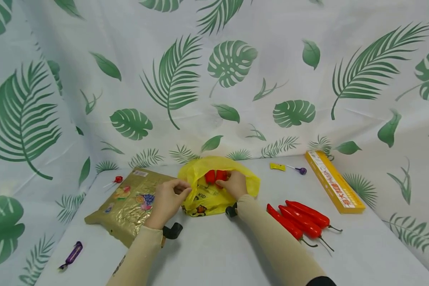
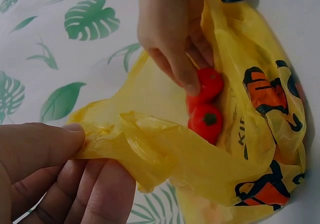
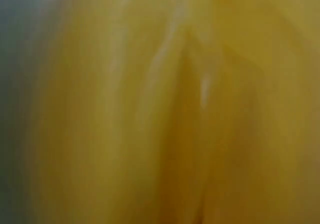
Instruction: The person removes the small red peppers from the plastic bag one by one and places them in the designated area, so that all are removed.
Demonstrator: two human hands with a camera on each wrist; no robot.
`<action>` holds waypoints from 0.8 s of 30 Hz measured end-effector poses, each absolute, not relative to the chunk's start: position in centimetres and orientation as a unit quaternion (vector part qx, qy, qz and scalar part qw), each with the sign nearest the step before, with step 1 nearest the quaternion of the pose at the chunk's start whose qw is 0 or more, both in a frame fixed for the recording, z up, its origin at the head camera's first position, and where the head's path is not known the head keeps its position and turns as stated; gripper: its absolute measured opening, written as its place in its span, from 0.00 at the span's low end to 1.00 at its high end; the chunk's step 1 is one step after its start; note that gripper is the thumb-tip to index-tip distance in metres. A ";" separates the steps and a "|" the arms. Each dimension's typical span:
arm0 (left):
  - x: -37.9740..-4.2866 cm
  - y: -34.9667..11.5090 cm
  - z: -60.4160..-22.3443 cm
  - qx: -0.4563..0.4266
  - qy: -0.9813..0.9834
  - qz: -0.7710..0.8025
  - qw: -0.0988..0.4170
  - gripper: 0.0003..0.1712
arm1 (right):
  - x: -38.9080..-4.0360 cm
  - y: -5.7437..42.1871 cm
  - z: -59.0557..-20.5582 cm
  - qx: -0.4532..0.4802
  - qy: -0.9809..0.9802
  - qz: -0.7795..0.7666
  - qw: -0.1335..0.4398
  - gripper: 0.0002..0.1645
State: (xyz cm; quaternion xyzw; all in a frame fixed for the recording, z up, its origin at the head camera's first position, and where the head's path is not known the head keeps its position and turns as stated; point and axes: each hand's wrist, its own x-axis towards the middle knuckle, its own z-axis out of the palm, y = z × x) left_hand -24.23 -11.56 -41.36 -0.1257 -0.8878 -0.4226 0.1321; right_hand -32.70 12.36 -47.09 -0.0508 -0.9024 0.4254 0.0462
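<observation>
A yellow plastic bag (image 1: 214, 202) with printed figures lies with its mouth held apart. My left hand (image 1: 169, 200) pinches the bag's rim between thumb and fingers, as the left wrist view shows closely. Inside the mouth is my right hand (image 1: 237, 183), its thumb and fingers on a red pepper (image 2: 211, 82). A second red pepper (image 2: 206, 123) with a green stem end sits right beside that one. Blurred yellow plastic (image 3: 125, 109) fills the right wrist view and hides the right fingers there.
Left of the bag lies a gold fruit-printed package (image 1: 128, 210), near a red lollipop (image 1: 118, 179) and a purple wrapped candy (image 1: 73, 254). To the right are several long red chilies (image 1: 302, 222), a yellow pasta box (image 1: 334, 180), a yellow candy (image 1: 277, 167) and a purple lollipop (image 1: 302, 171).
</observation>
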 end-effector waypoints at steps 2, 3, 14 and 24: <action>-24.2 -11.6 -41.3 -0.125 -0.888 -0.423 0.131 0.03 | -33.1 11.8 -47.1 -0.068 -0.902 0.424 0.049 0.28; -24.2 -11.6 -41.3 -0.125 -0.888 -0.423 0.130 0.03 | -33.2 11.6 -47.1 -0.077 -0.902 0.422 0.049 0.28; -24.3 -11.6 -41.5 -0.128 -0.886 -0.421 0.143 0.02 | -33.6 10.7 -46.7 -0.064 -0.916 0.392 0.054 0.25; -24.4 -11.7 -41.5 -0.123 -0.886 -0.428 0.132 0.02 | -32.6 12.2 -46.6 -0.026 -0.911 0.408 0.052 0.28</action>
